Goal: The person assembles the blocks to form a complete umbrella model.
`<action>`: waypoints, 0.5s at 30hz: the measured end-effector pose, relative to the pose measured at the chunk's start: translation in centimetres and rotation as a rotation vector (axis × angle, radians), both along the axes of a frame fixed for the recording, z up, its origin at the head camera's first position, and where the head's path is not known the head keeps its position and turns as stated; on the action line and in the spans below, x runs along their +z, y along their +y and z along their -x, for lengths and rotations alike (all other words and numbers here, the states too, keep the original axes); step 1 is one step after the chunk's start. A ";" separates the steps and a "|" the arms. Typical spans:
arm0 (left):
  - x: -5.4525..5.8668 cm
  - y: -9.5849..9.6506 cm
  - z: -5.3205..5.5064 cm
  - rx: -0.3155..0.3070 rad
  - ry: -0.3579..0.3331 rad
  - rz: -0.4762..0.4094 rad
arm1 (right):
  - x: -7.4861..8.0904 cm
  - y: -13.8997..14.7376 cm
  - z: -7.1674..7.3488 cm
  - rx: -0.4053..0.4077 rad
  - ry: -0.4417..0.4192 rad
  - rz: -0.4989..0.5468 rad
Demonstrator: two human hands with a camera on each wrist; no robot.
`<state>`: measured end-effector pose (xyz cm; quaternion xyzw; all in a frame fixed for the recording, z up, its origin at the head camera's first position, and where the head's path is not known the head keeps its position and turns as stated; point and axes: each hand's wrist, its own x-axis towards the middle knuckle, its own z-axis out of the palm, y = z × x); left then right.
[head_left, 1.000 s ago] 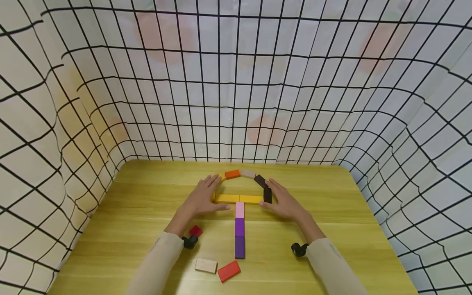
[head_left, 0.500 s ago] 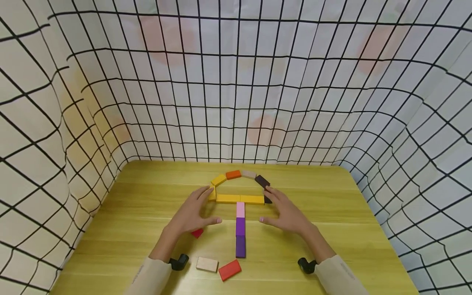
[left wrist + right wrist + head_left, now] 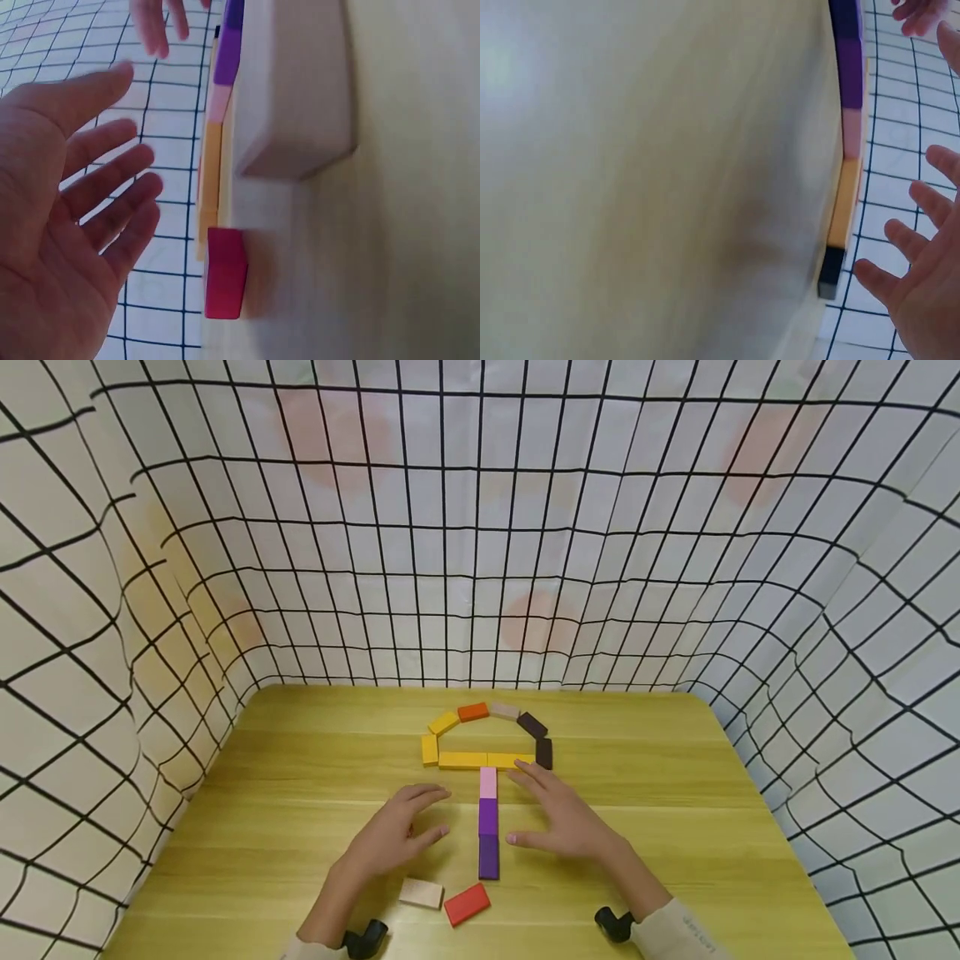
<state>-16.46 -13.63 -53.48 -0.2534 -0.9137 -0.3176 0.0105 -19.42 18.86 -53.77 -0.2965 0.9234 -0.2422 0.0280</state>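
Observation:
Rectangular blocks form an arch: yellow block [image 3: 430,750], orange block [image 3: 473,712], pale block [image 3: 505,711] and dark block [image 3: 543,754] among them. Two yellow blocks [image 3: 462,761] lie end to end across its base. Below runs a stem of a pink block [image 3: 488,782] and two purple blocks [image 3: 488,817]. Left of this stem hovers my left hand [image 3: 390,833], fingers spread and holding nothing. My right hand [image 3: 567,818] is on the stem's other side, relaxed, its fingertips overlapping the yellow row in the head view. The left wrist view shows a small red block [image 3: 226,274].
A loose pale wooden block [image 3: 421,893] and a red block [image 3: 467,905] lie near the front of the wooden table [image 3: 675,793]. White walls with a black grid [image 3: 495,552] enclose the back and sides.
Both hands have drawn back from the arch's sides toward the front, the right one also moving inward. The arch's left and right end blocks have come into full view.

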 end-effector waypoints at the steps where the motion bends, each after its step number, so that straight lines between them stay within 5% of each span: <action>1: 0.0 0.1 -0.3 -0.010 -0.022 0.007 | -0.1 -0.2 -0.1 0.012 0.011 0.008; 5: -0.2 0.5 -1.5 -0.056 -0.090 0.016 | -0.6 -1.1 -0.6 0.027 0.001 0.018; 15: -1.5 1.7 -3.2 -0.189 -0.101 -0.002 | -1.5 -2.6 -1.2 0.050 -0.043 -0.015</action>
